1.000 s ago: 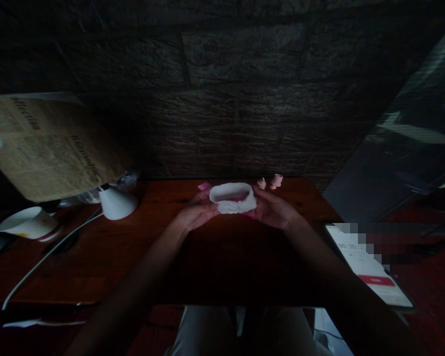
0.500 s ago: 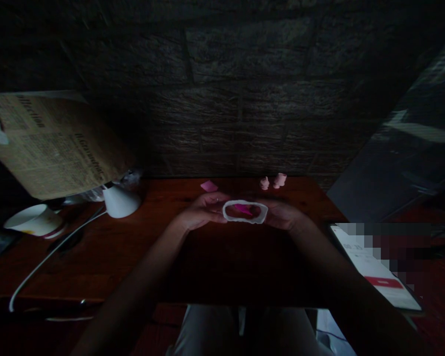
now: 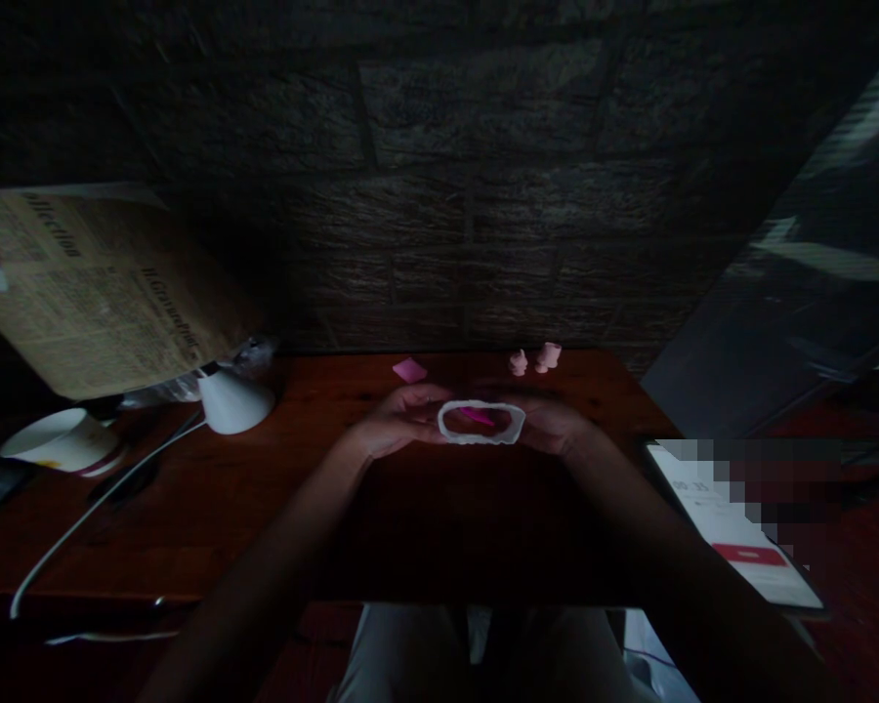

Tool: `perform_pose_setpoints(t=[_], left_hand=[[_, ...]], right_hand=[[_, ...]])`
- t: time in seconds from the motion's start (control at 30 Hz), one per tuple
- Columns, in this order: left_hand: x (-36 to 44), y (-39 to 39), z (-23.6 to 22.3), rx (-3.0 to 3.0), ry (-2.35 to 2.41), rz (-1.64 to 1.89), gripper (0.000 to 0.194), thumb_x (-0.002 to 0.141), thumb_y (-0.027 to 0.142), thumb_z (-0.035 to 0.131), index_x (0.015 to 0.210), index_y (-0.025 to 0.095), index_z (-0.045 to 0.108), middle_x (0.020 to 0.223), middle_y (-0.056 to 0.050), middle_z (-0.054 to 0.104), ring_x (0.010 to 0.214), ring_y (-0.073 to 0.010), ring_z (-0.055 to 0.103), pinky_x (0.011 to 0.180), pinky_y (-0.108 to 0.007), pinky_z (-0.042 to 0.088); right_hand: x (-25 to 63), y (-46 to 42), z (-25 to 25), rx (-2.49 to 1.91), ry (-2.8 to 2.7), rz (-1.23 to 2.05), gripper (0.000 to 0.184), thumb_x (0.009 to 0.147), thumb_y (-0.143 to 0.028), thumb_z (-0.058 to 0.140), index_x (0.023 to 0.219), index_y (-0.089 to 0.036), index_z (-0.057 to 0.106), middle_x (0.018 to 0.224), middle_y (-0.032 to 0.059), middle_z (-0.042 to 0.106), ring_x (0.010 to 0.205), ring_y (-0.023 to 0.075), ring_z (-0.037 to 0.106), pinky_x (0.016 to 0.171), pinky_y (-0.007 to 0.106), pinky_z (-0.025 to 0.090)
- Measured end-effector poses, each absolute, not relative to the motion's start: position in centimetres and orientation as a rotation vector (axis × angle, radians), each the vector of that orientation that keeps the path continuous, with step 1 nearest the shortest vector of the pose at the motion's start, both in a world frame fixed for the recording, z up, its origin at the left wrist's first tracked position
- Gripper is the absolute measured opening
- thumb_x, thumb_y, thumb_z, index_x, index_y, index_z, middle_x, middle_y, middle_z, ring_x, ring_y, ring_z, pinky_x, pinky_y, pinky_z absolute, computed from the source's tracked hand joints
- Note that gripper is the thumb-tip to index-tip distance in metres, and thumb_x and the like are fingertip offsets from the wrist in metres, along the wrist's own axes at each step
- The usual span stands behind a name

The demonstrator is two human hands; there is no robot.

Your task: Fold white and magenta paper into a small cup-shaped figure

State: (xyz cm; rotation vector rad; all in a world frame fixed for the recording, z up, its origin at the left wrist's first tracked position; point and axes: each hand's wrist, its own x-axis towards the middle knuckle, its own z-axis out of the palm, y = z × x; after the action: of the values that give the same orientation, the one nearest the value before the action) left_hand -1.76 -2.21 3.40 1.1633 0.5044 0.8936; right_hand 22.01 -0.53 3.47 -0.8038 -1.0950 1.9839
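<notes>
Between my two hands is a white, soft-looking ring [image 3: 481, 438], perhaps of clay, with an uneven edge. Its opening faces me, and the brown table and a bright pink piece [image 3: 476, 417] show through it. My left hand [image 3: 402, 422] grips the ring's left end with the thumb in front. On the right end, my right hand [image 3: 553, 425] holds it too, its fingers partly hidden in shadow. Behind my left hand lies a flat pink diamond-shaped piece [image 3: 410, 370]. Two small pale pink shaped pieces [image 3: 519, 362] stand behind my right hand.
At the left of the wooden table [image 3: 278, 488] are a paper cup [image 3: 55, 439], a white cone-shaped object [image 3: 234, 402] with a cable, and a printed paper bag [image 3: 95, 293]. A lit phone or tablet [image 3: 732, 517] lies at the right edge. A dark brick wall [image 3: 425, 215] rises behind.
Both hands have tilted the white ring, so its opening faces me and less of its wall shows. It has moved slightly down and right, and the pink diamond-shaped piece is more exposed.
</notes>
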Motion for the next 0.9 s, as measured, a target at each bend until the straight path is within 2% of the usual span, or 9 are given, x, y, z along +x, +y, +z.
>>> perform_pose_setpoints(t=[0.13, 0.23, 0.4, 0.5, 0.63, 0.73, 0.9], left_hand=[[-1.8, -2.2, 3.3, 1.148, 0.473, 0.891, 0.044, 0.057, 0.004, 0.087, 0.097, 0.019, 0.076, 0.098, -0.004, 0.077, 0.088, -0.0192, 0.072, 0.081, -0.029, 0.057], [-1.9, -2.1, 3.3, 1.112, 0.432, 0.896, 0.045, 0.061, 0.006, 0.086, 0.103, 0.019, 0.076, 0.102, -0.005, 0.077, 0.092, -0.0190, 0.072, 0.084, -0.029, 0.056], [-1.9, -1.9, 3.4, 1.075, 0.442, 0.987, 0.035, 0.066, 0.009, 0.085, 0.099, 0.018, 0.078, 0.108, -0.007, 0.077, 0.093, -0.0179, 0.073, 0.086, -0.027, 0.055], [-1.9, -1.8, 3.5, 1.062, 0.417, 1.007, 0.029, 0.068, 0.014, 0.087, 0.096, 0.016, 0.078, 0.114, -0.008, 0.076, 0.093, -0.0179, 0.073, 0.090, -0.027, 0.055], [-1.7, -1.8, 3.8, 1.006, 0.430, 1.017, 0.019, 0.078, 0.025, 0.082, 0.094, 0.015, 0.078, 0.118, -0.010, 0.075, 0.091, -0.0177, 0.073, 0.085, -0.028, 0.057], [-1.1, -1.8, 3.8, 0.956, 0.501, 0.981, 0.017, 0.085, 0.024, 0.076, 0.099, 0.015, 0.077, 0.114, -0.011, 0.076, 0.085, -0.0170, 0.073, 0.078, -0.027, 0.058], [-0.2, -1.8, 3.4, 0.940, 0.560, 0.909, 0.025, 0.082, 0.023, 0.079, 0.106, 0.016, 0.075, 0.094, -0.007, 0.078, 0.069, -0.0143, 0.072, 0.070, -0.025, 0.057]], right_hand=[[21.9, -0.6, 3.7, -0.808, -1.095, 1.960, 0.029, 0.073, -0.021, 0.083, 0.101, -0.022, 0.075, 0.096, 0.0034, 0.078, 0.078, 0.0137, 0.070, 0.069, 0.025, 0.055], [21.8, -0.5, 3.7, -0.835, -1.126, 1.942, 0.027, 0.078, -0.026, 0.080, 0.105, -0.022, 0.075, 0.102, 0.0046, 0.077, 0.079, 0.0138, 0.069, 0.068, 0.025, 0.054], [21.8, -0.3, 3.3, -0.858, -1.079, 2.010, 0.014, 0.088, -0.027, 0.071, 0.099, -0.019, 0.075, 0.090, 0.0046, 0.078, 0.072, 0.0126, 0.068, 0.069, 0.024, 0.055], [21.9, -0.4, 3.2, -0.818, -1.086, 2.060, 0.011, 0.085, -0.022, 0.073, 0.095, -0.019, 0.076, 0.085, 0.0034, 0.077, 0.071, 0.0122, 0.069, 0.070, 0.024, 0.057], [21.8, -0.5, 3.3, -0.773, -1.111, 1.977, 0.019, 0.079, -0.019, 0.079, 0.098, -0.021, 0.078, 0.091, 0.0027, 0.078, 0.075, 0.0121, 0.069, 0.069, 0.023, 0.056], [21.6, -0.5, 3.2, -0.765, -1.124, 1.909, 0.017, 0.078, -0.022, 0.081, 0.094, -0.024, 0.079, 0.091, 0.0017, 0.077, 0.075, 0.0121, 0.068, 0.068, 0.023, 0.055], [21.6, -0.3, 3.1, -0.827, -1.112, 1.847, 0.023, 0.072, -0.027, 0.086, 0.093, -0.024, 0.079, 0.093, 0.0023, 0.078, 0.078, 0.0135, 0.069, 0.068, 0.023, 0.056]])
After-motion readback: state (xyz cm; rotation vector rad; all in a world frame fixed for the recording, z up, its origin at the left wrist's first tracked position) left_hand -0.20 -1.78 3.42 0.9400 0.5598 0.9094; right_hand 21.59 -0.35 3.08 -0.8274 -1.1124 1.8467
